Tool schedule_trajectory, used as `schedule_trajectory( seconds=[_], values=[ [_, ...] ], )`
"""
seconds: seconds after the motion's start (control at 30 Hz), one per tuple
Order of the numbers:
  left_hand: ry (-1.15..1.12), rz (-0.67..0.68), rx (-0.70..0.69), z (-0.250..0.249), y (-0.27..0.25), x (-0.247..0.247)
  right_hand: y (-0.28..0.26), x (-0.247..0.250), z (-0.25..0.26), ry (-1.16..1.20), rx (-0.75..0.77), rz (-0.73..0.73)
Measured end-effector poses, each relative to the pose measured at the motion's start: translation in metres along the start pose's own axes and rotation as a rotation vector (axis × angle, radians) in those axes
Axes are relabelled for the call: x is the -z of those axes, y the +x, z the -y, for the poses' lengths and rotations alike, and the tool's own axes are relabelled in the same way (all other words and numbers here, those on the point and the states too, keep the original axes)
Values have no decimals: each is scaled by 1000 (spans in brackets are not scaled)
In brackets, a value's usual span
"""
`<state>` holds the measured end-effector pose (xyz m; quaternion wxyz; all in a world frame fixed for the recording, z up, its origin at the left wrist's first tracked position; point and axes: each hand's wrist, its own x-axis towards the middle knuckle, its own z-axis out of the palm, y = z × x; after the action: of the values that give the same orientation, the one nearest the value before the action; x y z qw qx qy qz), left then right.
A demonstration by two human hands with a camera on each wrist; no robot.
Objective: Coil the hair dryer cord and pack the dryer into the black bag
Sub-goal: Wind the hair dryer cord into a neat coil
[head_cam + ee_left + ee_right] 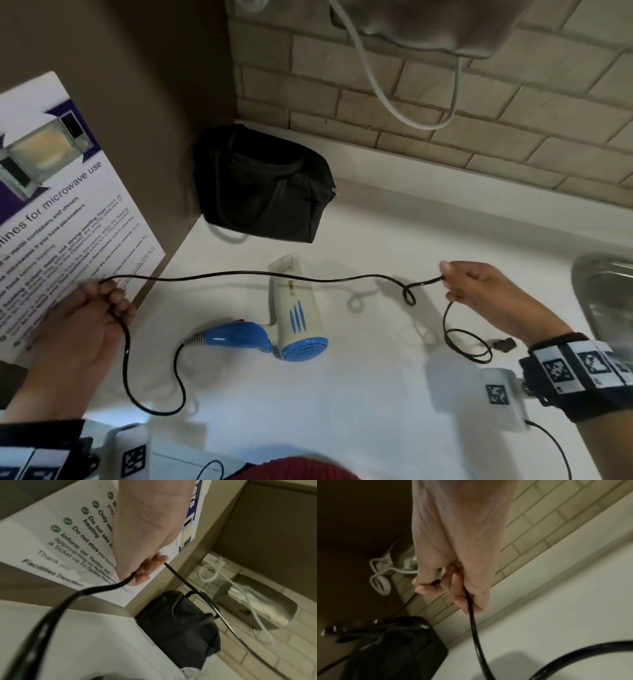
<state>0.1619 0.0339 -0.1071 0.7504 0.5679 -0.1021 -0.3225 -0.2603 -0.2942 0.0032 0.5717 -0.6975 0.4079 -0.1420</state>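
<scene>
A white and blue hair dryer point(291, 318) lies on the white counter point(342, 411), nozzle pointing away. Its black cord point(239, 273) stretches in the air between my hands above the dryer. My left hand point(106, 298) grips the cord point(175, 573) at the left, fingers curled round it; from there it loops down to the dryer's blue handle. My right hand point(455, 284) pinches the cord point(474, 626) at the right; a small kink sits just left of it and the rest hangs in a loop to the plug point(503, 343). The black bag point(263, 185) stands in the back corner, also seen as the bag point(180, 626) and the bag point(393, 649).
A microwave-use poster point(61, 205) hangs on the brown side panel at the left. A steel sink point(606, 301) lies at the right edge. A white cable point(376, 85) hangs from the tiled back wall above a metal dispenser point(257, 605).
</scene>
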Motion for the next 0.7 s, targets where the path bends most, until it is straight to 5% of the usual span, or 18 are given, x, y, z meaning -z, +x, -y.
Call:
schedule_trajectory(
  seconds=[0.2,0.43,0.57,0.7],
  values=[
    [72,-90,31,11,-14,-35,-4,53,-21,419,34,-242],
    [22,-134,169,28,-15,-51,-2,70,-42,575,-35,-464],
    [262,-160,193,33,-17,-63,4,50,-43,622,-114,-540],
    [725,-130,98,30,-16,-68,7,20,-20,584,-110,-429]
  ],
)
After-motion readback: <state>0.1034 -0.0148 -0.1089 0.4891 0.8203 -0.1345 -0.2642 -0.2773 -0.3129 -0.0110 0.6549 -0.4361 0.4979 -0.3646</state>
